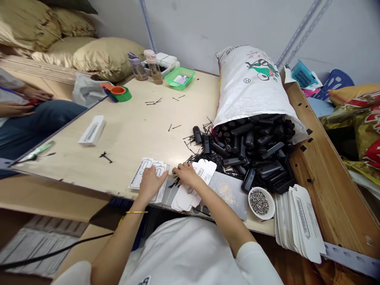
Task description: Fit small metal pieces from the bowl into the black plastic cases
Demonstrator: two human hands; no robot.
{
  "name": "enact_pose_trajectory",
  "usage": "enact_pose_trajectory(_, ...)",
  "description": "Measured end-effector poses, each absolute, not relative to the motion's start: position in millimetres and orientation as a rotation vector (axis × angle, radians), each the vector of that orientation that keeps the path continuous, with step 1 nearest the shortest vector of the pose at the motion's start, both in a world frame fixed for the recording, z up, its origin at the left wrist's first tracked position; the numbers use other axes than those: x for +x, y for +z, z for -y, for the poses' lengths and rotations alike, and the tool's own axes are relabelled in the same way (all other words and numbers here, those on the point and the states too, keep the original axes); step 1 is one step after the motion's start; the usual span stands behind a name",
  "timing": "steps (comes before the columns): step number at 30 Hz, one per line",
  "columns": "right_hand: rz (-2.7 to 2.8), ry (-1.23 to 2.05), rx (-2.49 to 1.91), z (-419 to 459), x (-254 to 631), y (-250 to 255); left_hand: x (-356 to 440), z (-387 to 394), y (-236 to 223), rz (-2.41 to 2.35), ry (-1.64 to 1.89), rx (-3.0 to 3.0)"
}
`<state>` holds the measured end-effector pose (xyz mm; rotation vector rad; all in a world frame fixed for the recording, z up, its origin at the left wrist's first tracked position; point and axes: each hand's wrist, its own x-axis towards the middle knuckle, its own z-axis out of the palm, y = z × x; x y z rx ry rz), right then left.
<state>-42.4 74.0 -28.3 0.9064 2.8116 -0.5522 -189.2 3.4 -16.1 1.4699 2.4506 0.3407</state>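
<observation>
Packaging cards (pixel 150 174) lie flat near table (pixel 133 130) front edge, left hand (pixel 151 183) pressing them steady; right hand (pixel 186 174) rests on second card stack (pixel 192 188), fingers apparently pinching thin black pin, unclear.

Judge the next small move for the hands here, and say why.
Probably the right hand picks up one thin black pin. It rests on the loose pins by the white cards, while the left hand lies flat on a printed card.
</observation>
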Motion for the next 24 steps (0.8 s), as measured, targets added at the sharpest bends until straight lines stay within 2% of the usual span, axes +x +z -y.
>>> enact_pose_trajectory(3, -2.785, -0.595, 0.757, -97, -51, -33, -177, -4, -15, -2.475, 0.205, 1.458)
enact_pose_trajectory(6, -2.789, -0.575, 0.754, -107, -48, -37, -170, -6, -17, -2.546, 0.213, 1.422)
enact_pose_trajectory(10, -2.804, -0.475, 0.976, -117, -31, -36, -176, -8, -28, -2.562, 0.330, 1.482)
enact_pose_trajectory(15, -2.728, -0.383, 1.375, -132, -14, -32, -189, -7, -42, -2.500, 0.258, 1.533)
enact_pose_trajectory(20, -2.583, -0.354, 1.728, -139, -8, -33, -169, -11, -52, -2.324, 0.572, 1.843)
enact_pose_trajectory(24, -2.607, -0.349, 1.803, -134, 0, -31, -146, -22, -55, -2.353, 0.352, 1.853)
